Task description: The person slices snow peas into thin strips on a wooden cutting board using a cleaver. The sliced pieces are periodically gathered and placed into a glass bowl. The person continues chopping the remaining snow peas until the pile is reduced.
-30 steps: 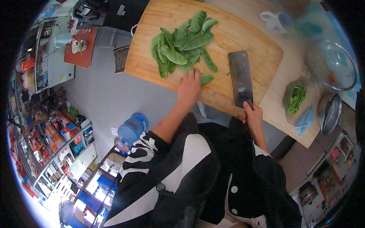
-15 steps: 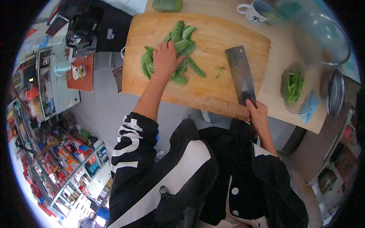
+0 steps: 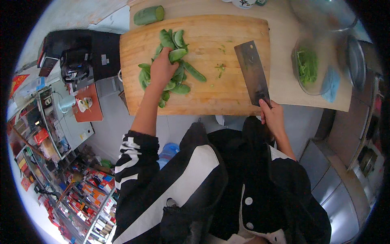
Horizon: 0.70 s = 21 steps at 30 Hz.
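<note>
Flat green bean pods lie in a loose pile on the left half of a wooden cutting board. My left hand is in the pile, its fingers curled round a broad bean pod that shows between thumb and fingers; the fingertips are partly hidden. Near the board's right front edge, my right hand grips the handle of a cleaver. The wide blade points away from me and lies flat over the board. Small green scraps are scattered between the pods and the blade.
A cut green gourd piece lies beyond the board's far left corner. To the right stand a clear container of chopped greens, a blue cloth, a dark round lid or pan and a glass bowl. A white mug sits at the back.
My view has shifted, so the board sits further left and higher. My left fingers have gone from spread over the pods to closed round one. The cleaver stays in my right hand.
</note>
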Each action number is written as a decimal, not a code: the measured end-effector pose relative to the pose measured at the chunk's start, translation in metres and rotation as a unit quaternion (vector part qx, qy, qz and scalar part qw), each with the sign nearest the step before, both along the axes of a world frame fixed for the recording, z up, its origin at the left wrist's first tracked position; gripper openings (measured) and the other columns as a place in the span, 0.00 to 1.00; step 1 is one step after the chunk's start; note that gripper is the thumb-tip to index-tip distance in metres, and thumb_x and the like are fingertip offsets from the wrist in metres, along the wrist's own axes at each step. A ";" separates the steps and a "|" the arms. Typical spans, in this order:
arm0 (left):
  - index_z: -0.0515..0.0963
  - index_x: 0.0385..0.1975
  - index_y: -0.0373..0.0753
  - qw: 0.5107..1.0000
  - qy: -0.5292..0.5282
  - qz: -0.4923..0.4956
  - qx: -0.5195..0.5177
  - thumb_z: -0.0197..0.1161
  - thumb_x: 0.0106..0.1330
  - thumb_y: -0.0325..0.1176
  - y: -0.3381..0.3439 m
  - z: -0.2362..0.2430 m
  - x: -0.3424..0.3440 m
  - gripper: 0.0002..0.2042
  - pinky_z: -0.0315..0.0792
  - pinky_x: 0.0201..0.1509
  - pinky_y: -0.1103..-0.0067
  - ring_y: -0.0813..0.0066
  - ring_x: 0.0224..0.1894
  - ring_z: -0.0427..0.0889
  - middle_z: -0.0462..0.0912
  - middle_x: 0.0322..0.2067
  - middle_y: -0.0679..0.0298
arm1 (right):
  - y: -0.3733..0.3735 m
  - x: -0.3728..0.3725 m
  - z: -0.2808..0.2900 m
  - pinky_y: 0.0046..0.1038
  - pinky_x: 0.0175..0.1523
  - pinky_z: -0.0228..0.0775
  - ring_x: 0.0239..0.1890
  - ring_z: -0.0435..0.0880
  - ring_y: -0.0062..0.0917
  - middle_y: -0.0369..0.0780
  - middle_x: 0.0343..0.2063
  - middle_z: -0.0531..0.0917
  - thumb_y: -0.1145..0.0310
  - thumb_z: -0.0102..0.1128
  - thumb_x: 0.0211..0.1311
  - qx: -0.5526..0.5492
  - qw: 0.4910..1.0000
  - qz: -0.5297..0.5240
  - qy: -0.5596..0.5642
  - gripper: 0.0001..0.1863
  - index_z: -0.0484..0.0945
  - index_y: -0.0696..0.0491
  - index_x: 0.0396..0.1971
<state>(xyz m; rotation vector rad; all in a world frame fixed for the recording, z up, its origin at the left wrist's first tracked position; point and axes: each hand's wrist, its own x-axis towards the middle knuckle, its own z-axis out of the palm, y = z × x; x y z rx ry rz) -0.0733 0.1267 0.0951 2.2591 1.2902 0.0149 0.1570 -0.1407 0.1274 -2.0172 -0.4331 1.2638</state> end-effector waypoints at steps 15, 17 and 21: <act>0.68 0.37 0.40 0.890 0.065 -0.432 0.133 0.64 0.38 0.32 -0.009 -0.037 0.019 0.22 0.64 0.47 0.70 0.61 0.44 0.71 0.72 0.36 0.60 | -0.016 -0.013 0.003 0.20 0.16 0.58 0.09 0.67 0.17 0.33 0.08 0.69 0.56 0.53 0.58 0.003 1.000 -0.006 0.020 0.18 0.72 0.56 0.19; 0.67 0.37 0.39 0.894 0.070 -0.429 0.108 0.70 0.33 0.33 -0.011 -0.039 0.019 0.27 0.64 0.48 0.68 0.58 0.44 0.71 0.72 0.37 0.59 | -0.019 -0.015 0.003 0.19 0.16 0.56 0.09 0.67 0.16 0.33 0.08 0.68 0.57 0.53 0.58 0.012 0.999 -0.010 0.033 0.20 0.69 0.56 0.14; 0.70 0.35 0.37 0.939 -0.001 -0.338 0.067 0.65 0.39 0.29 -0.007 -0.028 0.014 0.20 0.65 0.45 0.68 0.57 0.41 0.73 0.74 0.35 0.57 | -0.016 -0.022 -0.009 0.20 0.16 0.58 0.09 0.68 0.16 0.34 0.09 0.69 0.56 0.53 0.58 -0.033 0.993 0.103 0.048 0.19 0.70 0.57 0.16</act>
